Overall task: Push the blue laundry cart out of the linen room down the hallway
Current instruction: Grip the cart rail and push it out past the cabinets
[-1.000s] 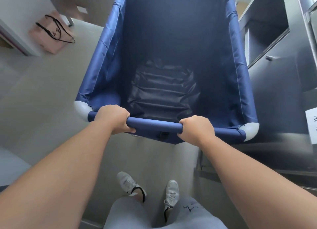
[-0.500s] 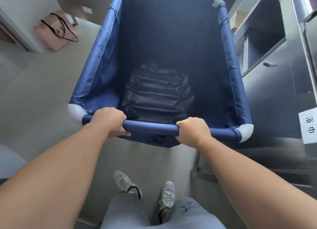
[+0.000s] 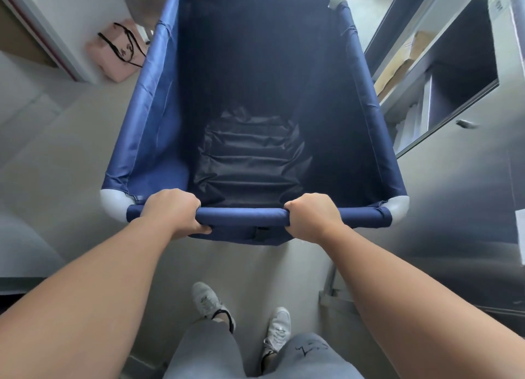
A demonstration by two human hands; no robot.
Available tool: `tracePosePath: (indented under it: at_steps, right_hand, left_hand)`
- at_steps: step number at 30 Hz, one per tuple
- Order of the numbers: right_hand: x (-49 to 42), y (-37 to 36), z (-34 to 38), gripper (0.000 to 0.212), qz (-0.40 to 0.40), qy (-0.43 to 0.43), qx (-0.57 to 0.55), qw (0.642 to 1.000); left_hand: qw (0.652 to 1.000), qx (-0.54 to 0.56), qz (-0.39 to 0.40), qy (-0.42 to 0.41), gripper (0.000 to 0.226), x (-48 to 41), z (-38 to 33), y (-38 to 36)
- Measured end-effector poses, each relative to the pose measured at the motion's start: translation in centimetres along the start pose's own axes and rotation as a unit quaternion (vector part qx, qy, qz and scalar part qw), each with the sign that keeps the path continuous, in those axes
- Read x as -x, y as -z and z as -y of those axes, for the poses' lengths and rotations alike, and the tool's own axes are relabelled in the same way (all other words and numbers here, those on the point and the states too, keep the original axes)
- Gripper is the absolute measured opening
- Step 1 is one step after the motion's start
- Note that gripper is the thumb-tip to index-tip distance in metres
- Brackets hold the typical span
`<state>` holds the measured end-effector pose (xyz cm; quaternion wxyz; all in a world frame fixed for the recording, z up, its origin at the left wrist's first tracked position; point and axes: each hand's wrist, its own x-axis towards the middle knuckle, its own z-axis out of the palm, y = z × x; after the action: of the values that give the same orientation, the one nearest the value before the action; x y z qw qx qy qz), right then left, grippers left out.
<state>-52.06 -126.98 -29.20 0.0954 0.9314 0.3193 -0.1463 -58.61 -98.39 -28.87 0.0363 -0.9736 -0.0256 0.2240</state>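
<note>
- Wheels hide beneath your blue laundry cart (image 3: 159, 117).
- Left hand (image 3: 173, 211) and right hand (image 3: 312, 216) both clench its near rail (image 3: 244, 216).
- Steel cabinet (image 3: 454, 179) crowds the right; floor (image 3: 62, 140) opens left.

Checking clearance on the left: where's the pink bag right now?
In the head view the pink bag sits on the floor at upper left, leaning against the white wall, just beside the left side of the blue laundry cart.
</note>
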Motion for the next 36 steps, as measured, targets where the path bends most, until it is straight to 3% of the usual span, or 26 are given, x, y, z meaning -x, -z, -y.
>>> tracePosePath:
  at_steps: [12, 36]
  right_hand:
    - [-3.1, 0.2, 0.4, 0.008, 0.004, 0.066, 0.007, 0.998]
    - [-10.6, 1.7, -3.3, 0.007, -0.013, 0.079, 0.035, 0.996]
  left_hand:
    - [0.998, 0.032, 0.007, 0.061, 0.045, 1.3, 0.8, -2.4]
    - [0.994, 0.018, -0.015, 0.106, 0.044, -4.7, 1.5, 0.5]
